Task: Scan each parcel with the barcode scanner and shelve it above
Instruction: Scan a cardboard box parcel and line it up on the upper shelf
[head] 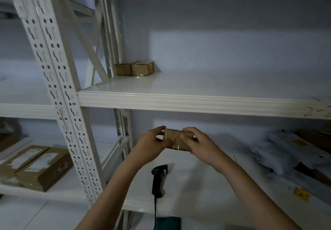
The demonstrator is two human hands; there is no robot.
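A small brown cardboard parcel (176,138) is held in the air between both hands, just below the upper shelf's front edge (197,102). My left hand (152,144) grips its left end, and my right hand (198,145) grips its right end, fingers curled over the top. The black barcode scanner (158,179) lies on the lower shelf (206,185) below the hands, its cable hanging over the front edge. Two small brown parcels (133,68) sit side by side at the back left corner of the upper shelf.
A white perforated upright post (59,93) stands at the left. Grey mail bags (290,151) and a yellow label (301,193) lie on the lower shelf's right side. Two flat cardboard boxes (34,165) rest on the neighbouring left shelf.
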